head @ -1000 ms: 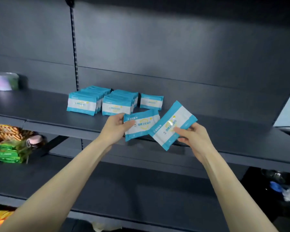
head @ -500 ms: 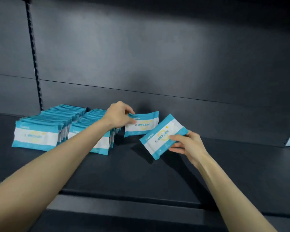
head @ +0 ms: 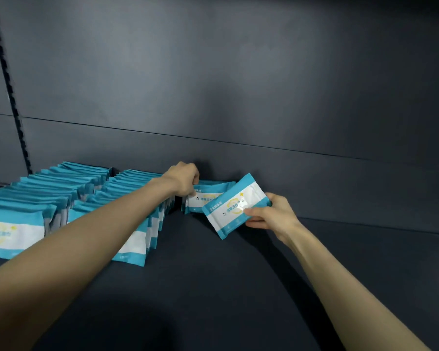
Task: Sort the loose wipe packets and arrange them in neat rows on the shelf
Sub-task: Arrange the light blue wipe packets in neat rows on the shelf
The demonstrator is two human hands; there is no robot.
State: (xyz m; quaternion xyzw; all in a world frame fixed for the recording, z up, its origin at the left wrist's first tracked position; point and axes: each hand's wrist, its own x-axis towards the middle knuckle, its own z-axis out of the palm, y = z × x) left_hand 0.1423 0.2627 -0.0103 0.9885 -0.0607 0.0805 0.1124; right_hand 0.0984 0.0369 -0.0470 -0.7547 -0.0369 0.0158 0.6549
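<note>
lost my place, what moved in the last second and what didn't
The left hand carried the upright packet from the front edge of the shelf back to the rear panel, beside the two rows. The right hand followed with the tilted packet. Both keep their grip; the rows stayed put.

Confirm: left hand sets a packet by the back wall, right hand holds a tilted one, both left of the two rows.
Wrong side. The head view shows the left hand on the back packet and the right hand holding the tilted packet, both right of the two rows.
</note>
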